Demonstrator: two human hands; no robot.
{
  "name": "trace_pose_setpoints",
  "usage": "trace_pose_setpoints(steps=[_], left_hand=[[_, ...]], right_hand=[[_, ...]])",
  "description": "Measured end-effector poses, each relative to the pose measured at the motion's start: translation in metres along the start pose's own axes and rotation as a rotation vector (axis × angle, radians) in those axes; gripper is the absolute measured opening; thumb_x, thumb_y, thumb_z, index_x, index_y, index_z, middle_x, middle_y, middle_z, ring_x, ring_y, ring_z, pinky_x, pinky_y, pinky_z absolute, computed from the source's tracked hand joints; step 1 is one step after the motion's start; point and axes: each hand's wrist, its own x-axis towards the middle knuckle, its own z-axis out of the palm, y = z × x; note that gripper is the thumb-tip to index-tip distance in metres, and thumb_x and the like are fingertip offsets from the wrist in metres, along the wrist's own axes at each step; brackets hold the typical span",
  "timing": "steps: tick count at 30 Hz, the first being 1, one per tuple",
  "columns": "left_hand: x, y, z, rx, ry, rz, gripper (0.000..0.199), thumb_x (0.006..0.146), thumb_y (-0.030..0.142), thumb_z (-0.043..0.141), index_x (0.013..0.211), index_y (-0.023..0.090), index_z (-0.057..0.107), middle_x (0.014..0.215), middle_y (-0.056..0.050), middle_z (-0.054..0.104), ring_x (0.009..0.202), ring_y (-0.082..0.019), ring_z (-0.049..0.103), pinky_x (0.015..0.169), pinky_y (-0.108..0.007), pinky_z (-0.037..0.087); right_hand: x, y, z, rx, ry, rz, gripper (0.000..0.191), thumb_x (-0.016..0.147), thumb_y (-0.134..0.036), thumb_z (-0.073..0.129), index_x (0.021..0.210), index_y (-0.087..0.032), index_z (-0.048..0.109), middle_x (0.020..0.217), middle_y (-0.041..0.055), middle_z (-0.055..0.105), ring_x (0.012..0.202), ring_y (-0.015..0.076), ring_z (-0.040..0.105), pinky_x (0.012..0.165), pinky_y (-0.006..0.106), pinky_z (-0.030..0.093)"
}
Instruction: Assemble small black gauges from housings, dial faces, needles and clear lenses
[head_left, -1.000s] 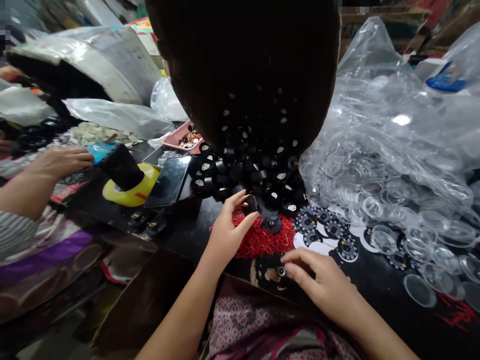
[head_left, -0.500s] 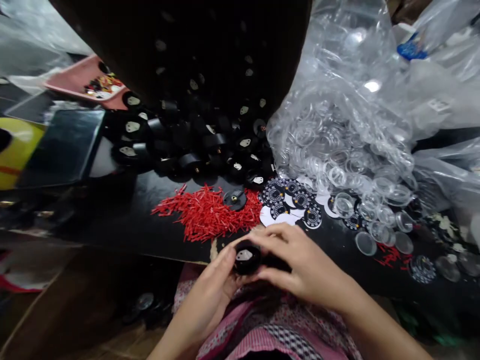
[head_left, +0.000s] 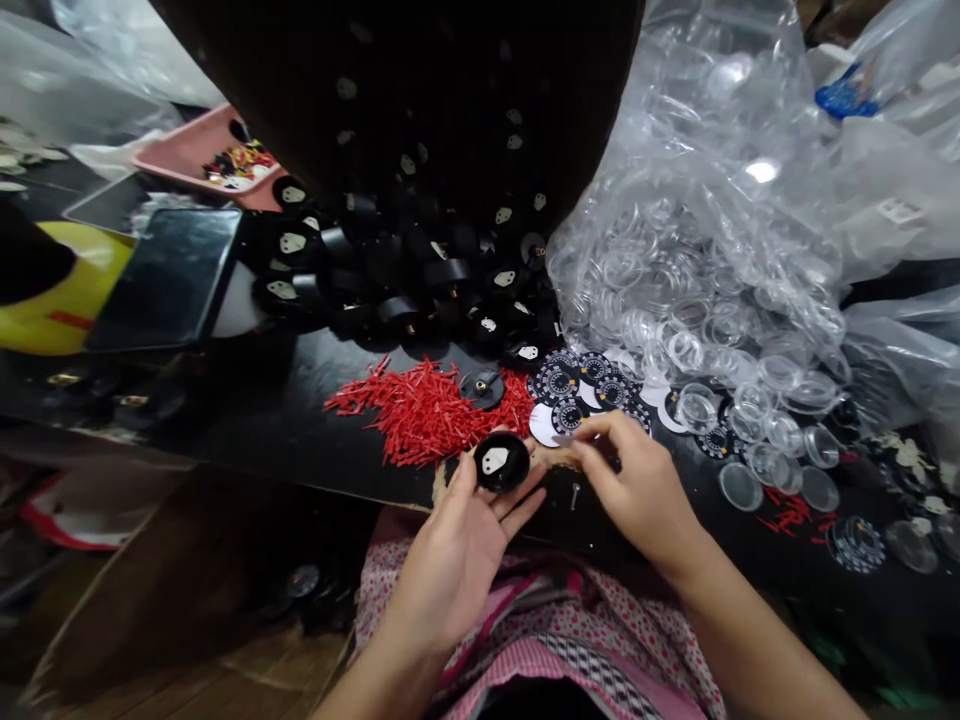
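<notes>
My left hand [head_left: 465,540] holds a round black housing [head_left: 502,462], its open side up, with a pale plate showing inside. To the right, my right hand [head_left: 637,480] pinches a thin, flat piece [head_left: 562,440] whose kind I cannot make out, near the printed dials. Black dials with white markings [head_left: 568,414] lie just beyond my right fingers. Beyond the housing spreads a pile of small red pointers [head_left: 420,415], with a black disc [head_left: 481,388] on it. A small metal piece [head_left: 574,496] rests on the black table between my hands.
Many black housings [head_left: 397,308] are heaped at the back centre. Clear round covers [head_left: 697,408] spill from a plastic bag [head_left: 675,180] on the right. A dark flat device [head_left: 165,280] and a pink tray [head_left: 176,155] stand at left. The table's front edge [head_left: 360,490] crosses below.
My right hand has come off the housing and moved to the right, now pinching a thin piece. My left hand holds the housing slightly farther forward, and the view has shifted a little.
</notes>
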Motion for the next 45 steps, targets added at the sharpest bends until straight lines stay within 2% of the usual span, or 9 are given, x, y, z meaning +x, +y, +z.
trace_pose_setpoints(steps=[3, 7, 9, 13, 21, 25, 35, 40, 45], left_hand=[[0.002, 0.002, 0.009, -0.047, 0.000, 0.012, 0.040, 0.098, 0.048, 0.048, 0.120, 0.018, 0.061, 0.126, -0.012, 0.067, 0.112, -0.026, 0.066, 0.095, -0.043, 0.055], [0.002, 0.001, 0.010, -0.078, -0.033, 0.062, 0.042, 0.096, 0.050, 0.052, 0.126, 0.021, 0.058, 0.124, -0.011, 0.069, 0.113, -0.024, 0.065, 0.098, -0.041, 0.053], [0.001, 0.000, 0.007, -0.060, -0.049, 0.073, 0.046, 0.094, 0.051, 0.055, 0.129, 0.021, 0.058, 0.124, -0.012, 0.069, 0.115, -0.025, 0.065, 0.100, -0.040, 0.052], [0.002, -0.003, 0.004, 0.040, -0.010, 0.154, 0.045, 0.091, 0.048, 0.061, 0.130, 0.023, 0.060, 0.129, -0.010, 0.066, 0.121, -0.027, 0.060, 0.102, -0.042, 0.051], [0.001, -0.017, 0.000, 0.211, -0.055, 0.211, 0.033, 0.091, 0.040, 0.065, 0.124, 0.039, 0.066, 0.136, 0.006, 0.063, 0.139, -0.020, 0.044, 0.115, -0.033, 0.039], [0.002, -0.018, -0.009, 0.280, -0.089, 0.219, 0.033, 0.090, 0.040, 0.066, 0.124, 0.040, 0.065, 0.141, 0.006, 0.059, 0.137, -0.022, 0.047, 0.109, -0.033, 0.047], [0.001, -0.015, -0.010, 0.488, -0.143, 0.240, 0.030, 0.089, 0.028, 0.067, 0.119, 0.029, 0.065, 0.128, -0.001, 0.067, 0.120, -0.020, 0.061, 0.102, -0.031, 0.051], [0.002, -0.012, -0.012, 0.649, -0.121, 0.326, 0.028, 0.089, 0.021, 0.063, 0.116, 0.027, 0.064, 0.126, -0.001, 0.067, 0.118, -0.017, 0.061, 0.104, -0.029, 0.048], [0.004, -0.008, -0.008, 0.595, -0.100, 0.240, 0.029, 0.087, 0.025, 0.064, 0.115, 0.024, 0.063, 0.120, -0.004, 0.070, 0.113, -0.021, 0.065, 0.099, -0.034, 0.052]], right_hand=[[-0.004, -0.012, 0.006, 0.101, -0.133, -0.109, 0.007, 0.094, -0.022, 0.057, 0.091, -0.019, 0.062, 0.094, 0.0060, 0.062, 0.089, 0.0194, 0.059, 0.080, 0.035, 0.049], [-0.002, -0.016, 0.010, 0.223, -0.059, 0.019, 0.015, 0.090, -0.021, 0.062, 0.105, -0.021, 0.061, 0.117, 0.0084, 0.057, 0.083, 0.0145, 0.060, 0.079, 0.033, 0.052], [0.000, -0.015, 0.008, 0.214, -0.053, 0.054, 0.021, 0.090, -0.018, 0.061, 0.110, -0.021, 0.061, 0.110, 0.0066, 0.059, 0.079, 0.0140, 0.059, 0.076, 0.032, 0.050], [0.004, -0.018, -0.001, 0.260, -0.045, 0.138, 0.008, 0.092, -0.025, 0.059, 0.090, -0.022, 0.066, 0.078, -0.0001, 0.059, 0.070, 0.0141, 0.055, 0.065, 0.028, 0.044], [0.012, -0.037, 0.008, 0.319, -0.068, 0.254, 0.008, 0.089, -0.027, 0.060, 0.083, -0.021, 0.058, 0.080, -0.0004, 0.065, 0.073, 0.0147, 0.061, 0.066, 0.028, 0.046], [0.014, -0.035, 0.008, 0.390, -0.119, 0.345, 0.016, 0.089, -0.032, 0.059, 0.079, -0.022, 0.052, 0.071, -0.0016, 0.062, 0.066, 0.0150, 0.061, 0.061, 0.028, 0.046], [0.005, -0.027, 0.007, 0.373, -0.195, 0.326, 0.010, 0.088, -0.030, 0.059, 0.095, -0.024, 0.055, 0.075, -0.0034, 0.059, 0.066, 0.0130, 0.056, 0.060, 0.026, 0.043], [-0.005, -0.024, 0.007, 0.321, -0.195, 0.168, 0.016, 0.091, -0.020, 0.052, 0.105, -0.026, 0.056, 0.089, -0.0014, 0.064, 0.078, 0.0136, 0.061, 0.070, 0.027, 0.048], [-0.003, -0.022, 0.005, 0.249, -0.174, 0.097, 0.019, 0.093, -0.018, 0.053, 0.110, -0.025, 0.058, 0.094, -0.0008, 0.068, 0.081, 0.0132, 0.064, 0.074, 0.027, 0.048]])
